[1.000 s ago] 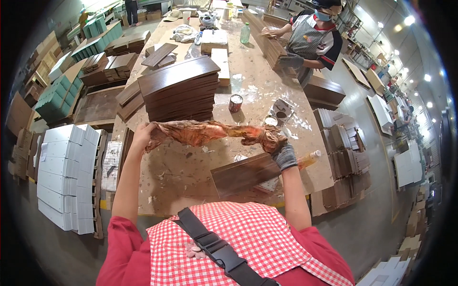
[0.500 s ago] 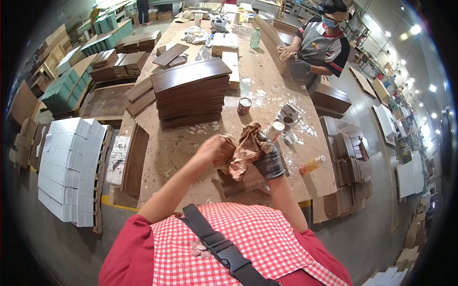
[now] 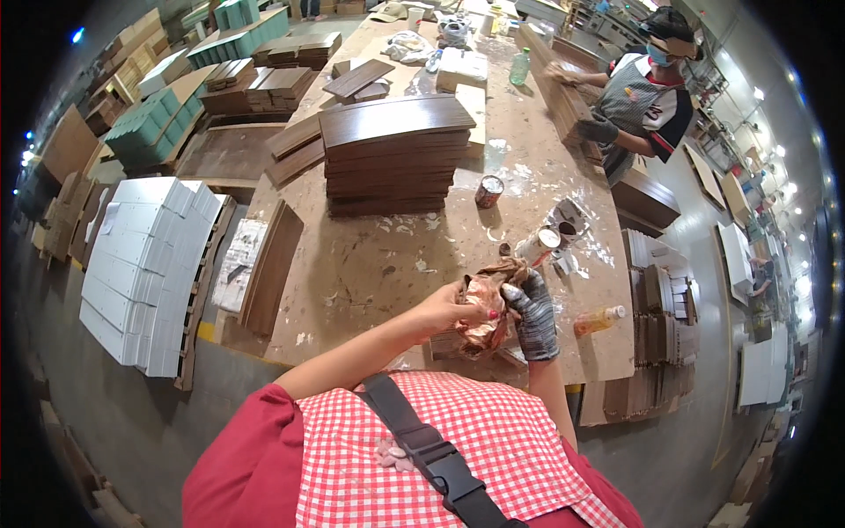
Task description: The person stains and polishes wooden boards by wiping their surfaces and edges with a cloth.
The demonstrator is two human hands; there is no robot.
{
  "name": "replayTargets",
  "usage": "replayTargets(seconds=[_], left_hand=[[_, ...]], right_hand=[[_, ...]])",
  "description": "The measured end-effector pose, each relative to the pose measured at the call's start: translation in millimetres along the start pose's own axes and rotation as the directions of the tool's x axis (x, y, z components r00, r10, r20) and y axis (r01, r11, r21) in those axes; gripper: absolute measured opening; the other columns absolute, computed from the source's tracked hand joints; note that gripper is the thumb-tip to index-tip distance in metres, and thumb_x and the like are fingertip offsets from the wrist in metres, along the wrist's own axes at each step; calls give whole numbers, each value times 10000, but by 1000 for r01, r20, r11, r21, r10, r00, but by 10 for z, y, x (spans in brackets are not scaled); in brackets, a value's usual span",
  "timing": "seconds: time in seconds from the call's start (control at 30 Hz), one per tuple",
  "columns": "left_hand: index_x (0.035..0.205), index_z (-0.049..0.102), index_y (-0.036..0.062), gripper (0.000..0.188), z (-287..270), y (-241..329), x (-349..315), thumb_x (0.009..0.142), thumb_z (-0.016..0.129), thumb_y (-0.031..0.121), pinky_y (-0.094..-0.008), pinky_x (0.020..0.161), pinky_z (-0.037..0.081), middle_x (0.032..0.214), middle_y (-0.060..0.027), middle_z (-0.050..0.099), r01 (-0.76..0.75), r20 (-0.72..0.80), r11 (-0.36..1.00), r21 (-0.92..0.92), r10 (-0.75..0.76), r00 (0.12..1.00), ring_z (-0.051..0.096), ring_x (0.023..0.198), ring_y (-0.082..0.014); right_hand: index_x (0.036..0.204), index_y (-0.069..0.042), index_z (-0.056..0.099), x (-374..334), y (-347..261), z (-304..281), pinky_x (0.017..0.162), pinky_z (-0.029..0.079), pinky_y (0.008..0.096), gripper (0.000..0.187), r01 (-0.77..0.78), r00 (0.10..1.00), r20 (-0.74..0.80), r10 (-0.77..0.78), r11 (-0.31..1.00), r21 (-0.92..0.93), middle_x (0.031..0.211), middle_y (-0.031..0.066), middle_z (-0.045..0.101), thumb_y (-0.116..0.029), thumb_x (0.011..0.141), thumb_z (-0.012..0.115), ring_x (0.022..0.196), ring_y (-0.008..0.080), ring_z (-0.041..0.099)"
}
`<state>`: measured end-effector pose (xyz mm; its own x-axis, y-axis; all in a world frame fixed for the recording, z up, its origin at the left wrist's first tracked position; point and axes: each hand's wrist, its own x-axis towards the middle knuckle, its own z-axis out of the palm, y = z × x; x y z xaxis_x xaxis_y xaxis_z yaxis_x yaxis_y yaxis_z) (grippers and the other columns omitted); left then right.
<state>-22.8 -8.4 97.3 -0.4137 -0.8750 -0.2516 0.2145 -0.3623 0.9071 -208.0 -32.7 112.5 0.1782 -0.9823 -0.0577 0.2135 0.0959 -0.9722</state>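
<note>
A crumpled, brown-stained rag hangs between my two hands over the near part of the worktable. My left hand is bare and pinches the rag's left side, thumb on top. On the other side my right hand, in a grey striped knit glove, grips the rag with bent fingers. Beneath them a dark brown board lies partly hidden. Just beyond my right hand stand an open can with white contents and another can. A bottle of orange liquid is to the right.
A tall stack of dark brown boards stands on the table ahead. Near it is a small can; farther back, a green bottle. Across at right, a co-worker handles a long brown board. White panels are stacked at left.
The rag has been gathered into a more compact bundle, and my left hand has moved right, closer to my right hand. The whole view has shifted. The co-worker's hands have moved along the board.
</note>
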Motion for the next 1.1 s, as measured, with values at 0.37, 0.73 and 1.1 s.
replayTargets(seconds=[0.37, 0.73, 1.1], left_hand=[[1192, 454, -30, 452, 289, 383, 243, 794, 646, 69, -242, 619, 469, 950, -53, 603, 68, 206, 994, -82, -49, 977, 567, 765, -83], [1442, 143, 30, 1051, 580, 178, 227, 650, 773, 315, -545, 1034, 178, 1335, -206, 297, -144, 59, 214, 966, 361, 931, 241, 1275, -370], [1433, 212, 64, 948, -91, 107, 105, 743, 739, 446, -481, 1082, 229, 1373, -211, 292, -52, -121, 540, 840, 280, 952, 288, 1304, -347]], right_hand=[[1183, -50, 536, -89, 669, -538, 881, 495, 317, 324, -344, 934, 194, 299, 619, 706, 1100, 78, 595, -230, 914, 516, 976, 213, 590], [1198, -66, 521, -83, 1643, -772, 876, 492, 304, 331, -307, 946, 140, 294, 662, 684, 1114, 73, 581, -276, 949, 460, 978, 209, 577], [1121, -42, 552, -285, -260, -1785, 731, 586, 243, 231, 502, 560, -567, -605, 791, -349, 1036, 90, 623, -158, 924, 526, 893, 151, 621]])
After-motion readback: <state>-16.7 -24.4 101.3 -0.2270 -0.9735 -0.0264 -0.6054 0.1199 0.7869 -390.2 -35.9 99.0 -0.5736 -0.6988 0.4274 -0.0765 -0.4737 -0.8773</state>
